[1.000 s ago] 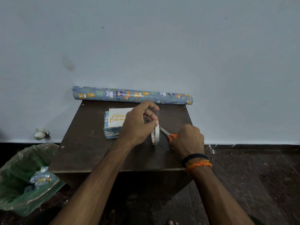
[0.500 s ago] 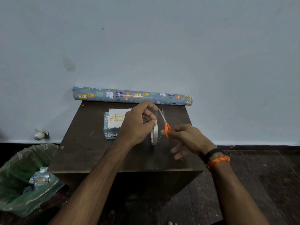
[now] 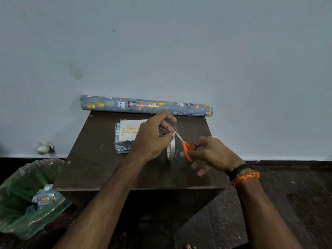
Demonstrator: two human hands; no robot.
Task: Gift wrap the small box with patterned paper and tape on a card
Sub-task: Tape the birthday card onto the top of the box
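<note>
The small wrapped box [image 3: 120, 147] sits on the dark table [image 3: 100, 169], with a white "Happy Birthday" card [image 3: 128, 130] lying on top of it. My left hand [image 3: 152, 137] holds the tape roll [image 3: 170, 150] upright and pinches a pulled strip of clear tape above it. Just right of the roll, my right hand [image 3: 212, 155] grips orange-handled scissors [image 3: 186, 150], whose blades point up and left at the tape strip. Part of the card and box is hidden behind my left hand.
A roll of patterned animal wrapping paper [image 3: 146, 106] lies along the table's far edge against the wall. A green plastic bag [image 3: 27, 198] with paper scraps sits on the floor at the left. A small white object [image 3: 44, 147] lies by the wall.
My right hand picked the scissors up off the table and brought the blades up to the tape strip. My left hand kept hold of the tape roll.
</note>
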